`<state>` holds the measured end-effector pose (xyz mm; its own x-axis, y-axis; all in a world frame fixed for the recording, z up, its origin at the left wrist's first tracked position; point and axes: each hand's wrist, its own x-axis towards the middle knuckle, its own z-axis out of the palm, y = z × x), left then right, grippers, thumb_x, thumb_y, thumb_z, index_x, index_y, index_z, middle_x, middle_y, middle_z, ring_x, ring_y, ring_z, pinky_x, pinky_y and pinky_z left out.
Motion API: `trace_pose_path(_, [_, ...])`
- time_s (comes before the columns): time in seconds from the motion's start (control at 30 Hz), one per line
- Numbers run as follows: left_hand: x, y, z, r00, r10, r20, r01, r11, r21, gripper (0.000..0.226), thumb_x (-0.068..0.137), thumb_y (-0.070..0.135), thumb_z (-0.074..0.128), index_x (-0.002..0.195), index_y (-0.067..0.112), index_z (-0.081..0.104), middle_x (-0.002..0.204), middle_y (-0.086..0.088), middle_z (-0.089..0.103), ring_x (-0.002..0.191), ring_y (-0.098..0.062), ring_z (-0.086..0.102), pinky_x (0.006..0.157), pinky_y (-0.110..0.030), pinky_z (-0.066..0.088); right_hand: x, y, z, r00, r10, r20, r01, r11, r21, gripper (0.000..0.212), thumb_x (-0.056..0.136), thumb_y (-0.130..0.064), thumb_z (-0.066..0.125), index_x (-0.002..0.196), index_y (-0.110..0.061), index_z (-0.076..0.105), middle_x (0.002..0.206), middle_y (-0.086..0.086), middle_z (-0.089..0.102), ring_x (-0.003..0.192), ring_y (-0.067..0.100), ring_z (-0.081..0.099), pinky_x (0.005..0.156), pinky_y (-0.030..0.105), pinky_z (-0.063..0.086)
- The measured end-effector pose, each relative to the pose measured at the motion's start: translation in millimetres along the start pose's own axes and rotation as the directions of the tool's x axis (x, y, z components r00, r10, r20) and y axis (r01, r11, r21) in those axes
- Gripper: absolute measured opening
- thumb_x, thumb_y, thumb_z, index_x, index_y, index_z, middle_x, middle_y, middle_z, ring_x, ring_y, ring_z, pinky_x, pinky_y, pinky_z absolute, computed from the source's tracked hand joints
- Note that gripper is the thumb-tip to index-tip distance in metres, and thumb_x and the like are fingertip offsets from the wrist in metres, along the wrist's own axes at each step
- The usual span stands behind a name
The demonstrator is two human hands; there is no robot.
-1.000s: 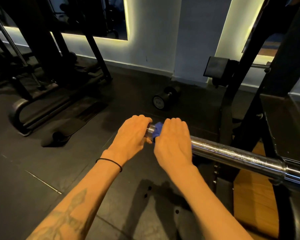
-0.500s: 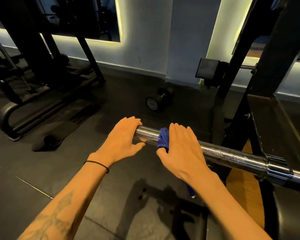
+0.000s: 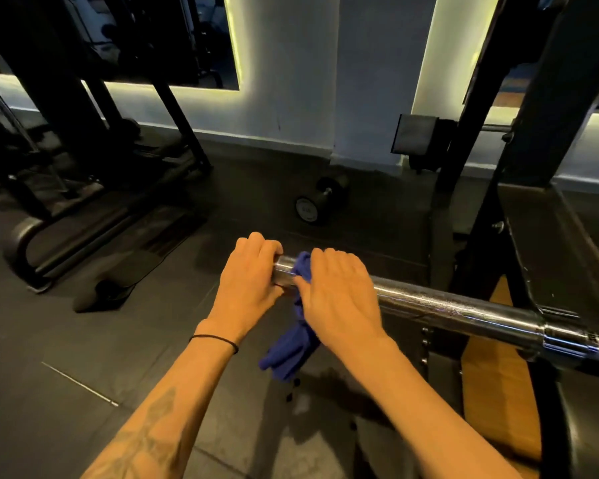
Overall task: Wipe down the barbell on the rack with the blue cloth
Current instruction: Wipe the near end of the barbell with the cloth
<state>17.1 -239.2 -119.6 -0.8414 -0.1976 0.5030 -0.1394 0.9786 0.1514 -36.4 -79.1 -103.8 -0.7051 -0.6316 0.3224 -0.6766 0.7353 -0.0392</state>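
Observation:
The chrome barbell (image 3: 457, 311) runs from the centre of the view to the lower right, where it rests in the black rack (image 3: 533, 209). My left hand (image 3: 249, 285) grips the bar's free end, fingers curled over the top. Beside it, my right hand (image 3: 339, 292) is wrapped over the sleeve and holds the blue cloth (image 3: 293, 344) against the metal. Part of the cloth bunches above the bar between my hands, and a long tail hangs down below it.
A black dumbbell (image 3: 317, 203) lies on the dark rubber floor beyond the bar's end. A black machine frame (image 3: 83, 216) stands at the left. A padded rack arm (image 3: 419, 138) juts out at the right. A wooden platform (image 3: 498, 392) shows below the rack.
My right hand slid left along the sleeve with the cloth, close to my left hand. The cloth's tail now hangs in plain sight below the bar.

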Motion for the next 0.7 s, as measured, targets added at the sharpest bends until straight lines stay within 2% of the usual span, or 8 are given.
trace_pose_path(0.1, [3.9, -8.3, -3.2, 0.987, 0.110, 0.113, -0.115, 0.993, 0.032, 0.072, 0.063, 0.045, 0.087, 0.122, 0.015, 0.059, 0.111, -0.005, 0.050, 0.095, -0.022, 0.046, 0.078, -0.032, 0.044, -18.0, 37.3, -8.2, 0.997, 0.079, 0.027, -0.077, 0.996, -0.047, 0.032, 0.101, -0.049, 0.038, 0.102, -0.020, 0.052, 0.095, 0.000, 0.056, 0.082, 0.020, 0.047, 0.086, 0.037, 0.039])
trace_pose_path(0.2, [5.3, -9.7, -3.8, 0.981, 0.137, 0.135, -0.138, 0.990, -0.004, 0.066, 0.069, 0.054, 0.078, 0.122, 0.018, 0.059, 0.116, -0.001, 0.051, 0.101, -0.017, 0.048, 0.086, -0.027, 0.039, -16.1, 32.6, -7.7, 0.992, 0.123, 0.036, -0.120, 0.990, -0.079, 0.031, 0.102, -0.048, 0.035, 0.099, -0.021, 0.050, 0.089, 0.000, 0.052, 0.077, 0.019, 0.042, 0.083, 0.037, 0.038])
trace_pose_path(0.3, [3.7, -1.5, 3.3, 0.993, 0.096, 0.067, -0.094, 0.995, -0.029, 0.053, 0.066, 0.039, 0.079, 0.108, 0.016, 0.057, 0.102, 0.000, 0.054, 0.087, -0.015, 0.049, 0.085, -0.034, 0.044, 0.0, 6.1, -5.8, 0.995, 0.095, 0.016, -0.093, 0.992, -0.084, 0.033, 0.102, -0.046, 0.036, 0.100, -0.018, 0.054, 0.089, 0.004, 0.053, 0.079, 0.022, 0.048, 0.081, 0.039, 0.039])
trace_pose_path(0.4, [-0.1, 11.1, 9.5, 0.997, 0.006, -0.076, -0.013, 0.997, -0.082, 0.021, 0.077, 0.021, 0.072, 0.089, 0.017, 0.055, 0.082, 0.001, 0.054, 0.074, -0.016, 0.044, 0.079, -0.036, 0.042, 16.1, -26.3, 2.3, 0.999, 0.035, 0.032, -0.033, 0.996, -0.078, 0.028, 0.101, -0.036, 0.040, 0.106, -0.013, 0.055, 0.097, 0.009, 0.056, 0.087, 0.025, 0.051, 0.083, 0.039, 0.040])
trace_pose_path(0.47, [-1.2, 17.2, 10.7, 0.991, -0.041, -0.127, 0.033, 0.997, -0.068, 0.020, 0.081, 0.015, 0.070, 0.077, 0.016, 0.050, 0.072, 0.001, 0.050, 0.068, -0.017, 0.043, 0.077, -0.041, 0.046, 20.3, -36.6, 8.4, 0.999, -0.008, 0.046, 0.010, 0.999, -0.042, 0.026, 0.098, -0.028, 0.040, 0.112, -0.011, 0.054, 0.100, 0.009, 0.054, 0.090, 0.025, 0.049, 0.085, 0.039, 0.040])
trace_pose_path(0.53, [-3.1, 13.2, 12.6, 0.995, -0.042, -0.090, 0.033, 0.995, -0.097, 0.017, 0.080, 0.015, 0.069, 0.086, 0.017, 0.053, 0.080, 0.004, 0.050, 0.075, -0.016, 0.045, 0.094, -0.045, 0.044, 19.4, -26.8, 7.0, 0.996, -0.070, 0.052, 0.066, 0.995, 0.076, 0.031, 0.101, -0.032, 0.042, 0.121, -0.011, 0.052, 0.109, 0.007, 0.056, 0.099, 0.025, 0.052, 0.092, 0.038, 0.041])
trace_pose_path(0.6, [-5.0, 4.5, 9.5, 1.000, 0.010, 0.027, -0.006, 0.989, -0.149, 0.037, 0.079, 0.028, 0.072, 0.111, 0.015, 0.058, 0.100, 0.003, 0.057, 0.094, -0.019, 0.052, 0.115, -0.044, 0.028, 10.6, -4.8, -4.1, 0.993, -0.079, 0.086, 0.067, 0.989, 0.135, 0.033, 0.102, -0.040, 0.044, 0.123, -0.015, 0.051, 0.114, 0.005, 0.058, 0.103, 0.024, 0.054, 0.095, 0.038, 0.042])
trace_pose_path(0.7, [-1.7, -4.8, -5.5, 0.969, 0.157, 0.190, -0.152, 0.988, -0.040, 0.077, 0.083, 0.057, 0.060, 0.138, 0.004, 0.050, 0.121, -0.010, 0.059, 0.113, -0.027, 0.054, 0.114, -0.050, 0.026, -12.6, 34.7, -19.1, 0.996, 0.015, 0.090, -0.022, 0.997, 0.076, 0.031, 0.102, -0.047, 0.042, 0.112, -0.020, 0.053, 0.107, 0.001, 0.060, 0.096, 0.023, 0.055, 0.088, 0.036, 0.041])
